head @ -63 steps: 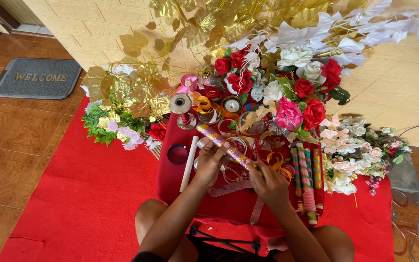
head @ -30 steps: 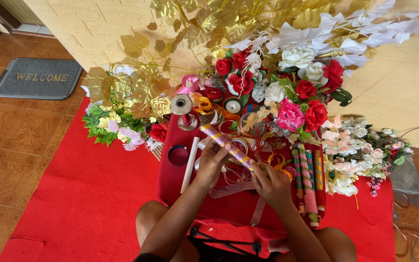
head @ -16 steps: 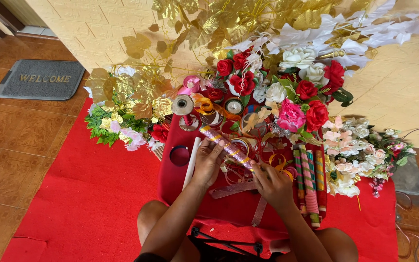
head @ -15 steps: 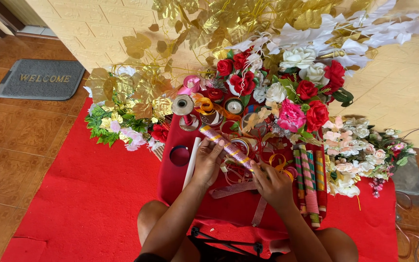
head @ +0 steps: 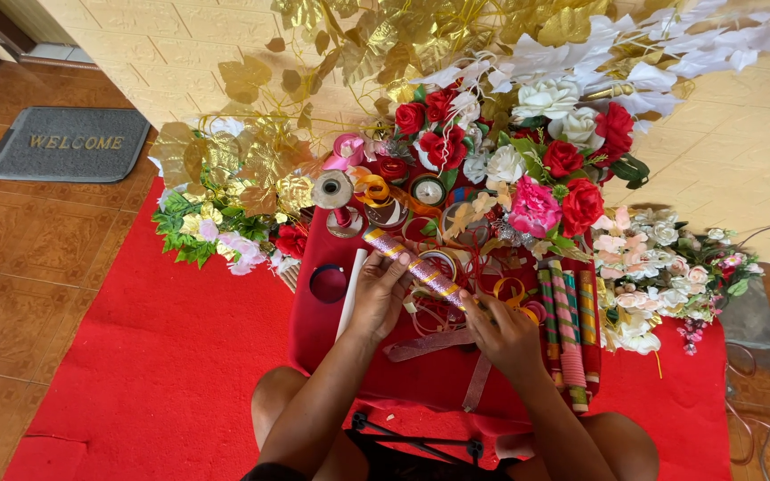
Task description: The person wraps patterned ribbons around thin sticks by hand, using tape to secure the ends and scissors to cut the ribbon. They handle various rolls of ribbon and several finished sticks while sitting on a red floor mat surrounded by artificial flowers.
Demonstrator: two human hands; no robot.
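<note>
I hold a short stick (head: 416, 268) wrapped in pink and gold ribbon, slanting from upper left to lower right above a small red-covered table (head: 323, 330). My left hand (head: 380, 289) grips its upper part. My right hand (head: 505, 331) pinches its lower end, where loose ribbon (head: 430, 343) trails onto the table. Both forearms reach in from the bottom, above my bare knees.
Three more wrapped sticks (head: 568, 334) lie at the table's right. Ribbon spools (head: 332, 191) and rolls crowd its far side. Artificial flowers surround it: red roses (head: 581, 200), gold leaves (head: 251, 160), pale blossoms (head: 648, 276). A red carpet (head: 153, 356) and a grey doormat (head: 69, 142) cover the tiled floor.
Both hands stay on the wrapped stick with only slight finger shifts. The camera view has drifted a little.
</note>
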